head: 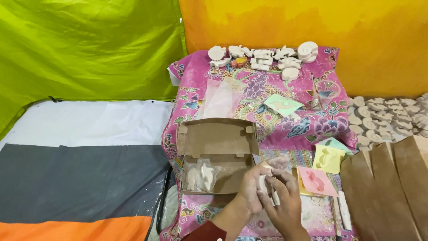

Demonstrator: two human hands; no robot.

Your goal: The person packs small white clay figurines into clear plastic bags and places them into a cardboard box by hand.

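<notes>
My left hand point(250, 189) and my right hand point(285, 201) meet just right of an open brown cardboard box point(217, 139). Together they hold a small white plaster figure in a clear plastic bag point(273, 166), the bag's top sticking up above my fingers. Inside the box lies another clear bag with white plaster figures point(200, 175), at its left side. The box lid stands open toward the back.
The box sits on a pink patterned cloth point(285, 125). Several white plaster figures point(263, 58) line its far edge. Clear bags point(221, 99), a green mould point(282, 105), yellow mould point(329, 159) and pink mould point(315, 180) lie around. More figures point(388, 117) and brown paper bags point(392, 187) are at right.
</notes>
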